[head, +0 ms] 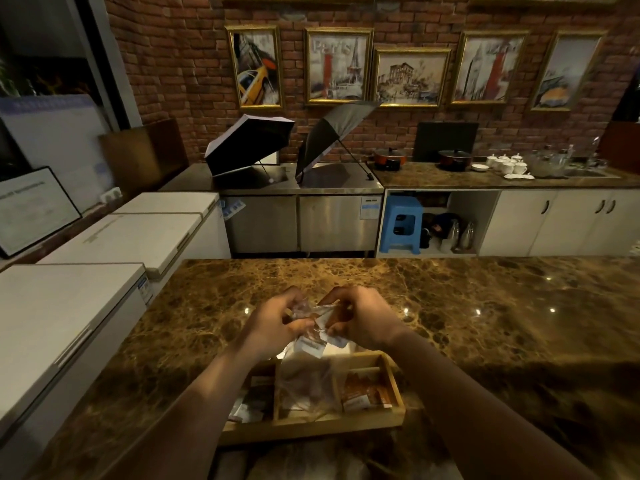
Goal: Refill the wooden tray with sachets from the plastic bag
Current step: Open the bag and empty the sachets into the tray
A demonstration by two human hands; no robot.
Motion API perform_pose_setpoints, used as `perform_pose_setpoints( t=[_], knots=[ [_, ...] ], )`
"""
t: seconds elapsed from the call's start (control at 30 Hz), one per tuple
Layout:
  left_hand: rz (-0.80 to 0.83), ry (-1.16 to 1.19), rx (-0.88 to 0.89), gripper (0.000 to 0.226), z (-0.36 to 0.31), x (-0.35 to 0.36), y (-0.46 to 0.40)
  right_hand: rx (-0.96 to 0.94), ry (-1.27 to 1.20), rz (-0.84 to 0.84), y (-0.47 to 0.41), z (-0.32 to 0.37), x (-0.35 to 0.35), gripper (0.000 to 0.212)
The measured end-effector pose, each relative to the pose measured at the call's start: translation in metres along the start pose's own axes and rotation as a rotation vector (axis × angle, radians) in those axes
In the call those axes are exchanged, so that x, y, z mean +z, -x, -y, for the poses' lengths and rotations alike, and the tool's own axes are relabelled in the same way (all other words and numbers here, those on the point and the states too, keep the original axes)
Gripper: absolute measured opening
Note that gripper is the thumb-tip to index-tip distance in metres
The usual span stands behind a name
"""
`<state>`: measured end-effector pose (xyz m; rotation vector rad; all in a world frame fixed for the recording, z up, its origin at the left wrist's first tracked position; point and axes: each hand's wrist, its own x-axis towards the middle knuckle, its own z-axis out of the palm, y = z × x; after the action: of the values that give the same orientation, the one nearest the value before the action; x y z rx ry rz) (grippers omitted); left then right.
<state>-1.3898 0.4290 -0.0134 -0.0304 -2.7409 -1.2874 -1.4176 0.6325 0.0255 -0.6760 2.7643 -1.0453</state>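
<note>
A clear plastic bag (309,379) with sachets inside hangs over the wooden tray (311,426), which rests on the marble counter near me. My left hand (273,322) and my right hand (360,318) both pinch the bag's top edge, one on each side of its mouth. White and brown sachets (313,344) show through the bag just below my fingers. The tray has three compartments: dark sachets (251,405) lie in the left one and orange-brown sachets (365,393) in the right one. The bag hides most of the middle compartment.
The brown marble counter (485,306) spreads wide to the right and ahead. White chest freezers (86,271) stand along the left. Beyond are a steel cabinet with two open umbrellas (249,143), a blue stool (401,225), pots and cups on the back counter.
</note>
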Motion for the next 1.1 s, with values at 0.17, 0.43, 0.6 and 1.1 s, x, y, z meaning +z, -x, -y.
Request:
perform_pose_setpoints(
  t=[0.17,0.43,0.6,1.1],
  knots=[
    [0.010,0.026,-0.004,0.016,-0.007,-0.005,0.000,-0.003,-0.015,-0.043,-0.003,-0.002,0.002,0.039],
    [0.019,-0.054,0.043,0.015,-0.005,-0.010,0.001,-0.059,0.024,-0.022,-0.005,0.000,0.003,0.029],
    [0.015,-0.037,0.051,0.020,0.000,-0.012,-0.002,-0.058,0.012,-0.021,-0.005,0.000,0.003,0.028],
    [0.002,-0.057,0.053,0.054,-0.003,-0.014,-0.002,-0.018,0.037,-0.101,0.000,-0.002,-0.004,0.029]
  ],
)
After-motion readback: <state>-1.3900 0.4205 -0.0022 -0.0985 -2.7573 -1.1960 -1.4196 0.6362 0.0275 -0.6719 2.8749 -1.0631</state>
